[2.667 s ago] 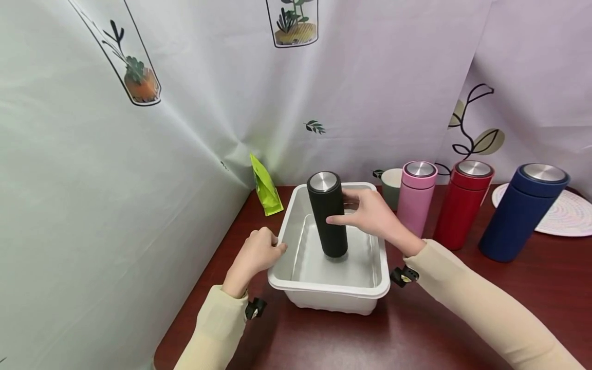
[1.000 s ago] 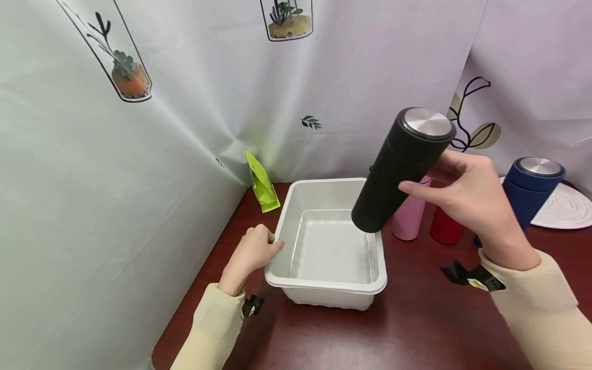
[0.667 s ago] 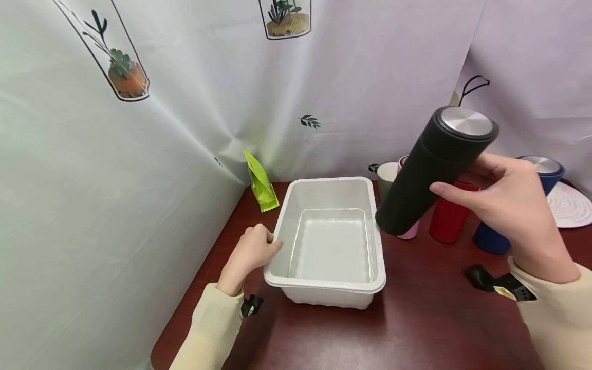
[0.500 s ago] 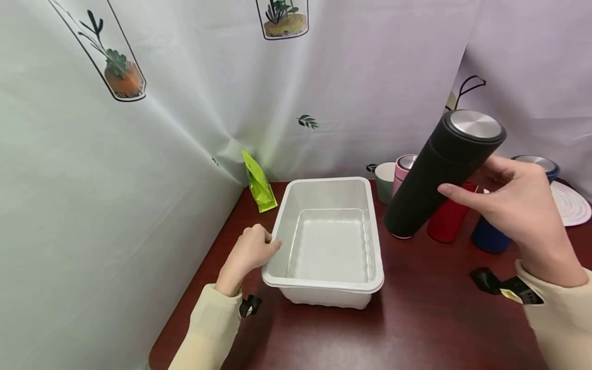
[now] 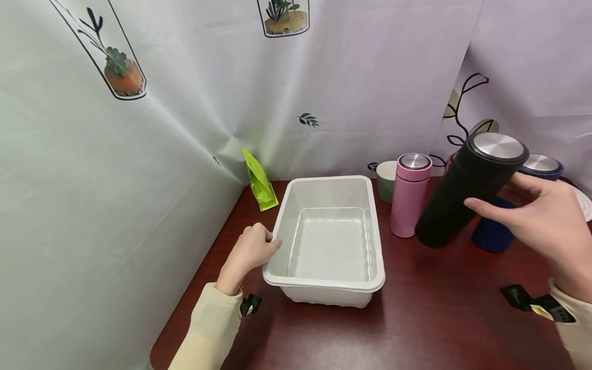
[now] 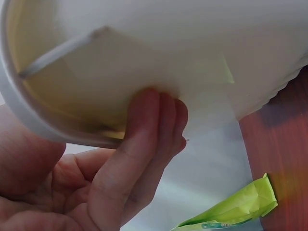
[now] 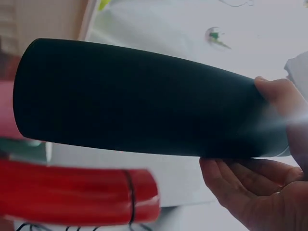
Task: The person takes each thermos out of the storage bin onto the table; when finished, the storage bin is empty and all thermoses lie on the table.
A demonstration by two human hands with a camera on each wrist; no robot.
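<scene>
My right hand (image 5: pixel 546 221) grips a black thermos flask (image 5: pixel 467 192) with a silver lid top, thumb on the near side. The flask is tilted, lid up to the right, and looks held above the table right of the basin. In the right wrist view its dark body (image 7: pixel 134 101) spans the picture, above a red flask (image 7: pixel 72 192). My left hand (image 5: pixel 250 252) grips the left rim of a white plastic basin (image 5: pixel 324 284). The left wrist view shows its fingers (image 6: pixel 144 125) against the basin's outer wall. Nothing lies inside the basin.
A pink flask (image 5: pixel 410 198) stands right of the basin, beside a grey-green cup (image 5: pixel 386 185). The blue flask (image 5: pixel 492 231) is partly behind the black one; the red is nearly hidden. A lime-green pouch (image 5: pixel 261 185) stands back left, and a round mat (image 5: pixel 584 203) lies far right.
My right hand has lifted the black flask out of the basin, carried it right past the pink flask, and lately lowered it somewhat. My left hand has stayed on the basin rim.
</scene>
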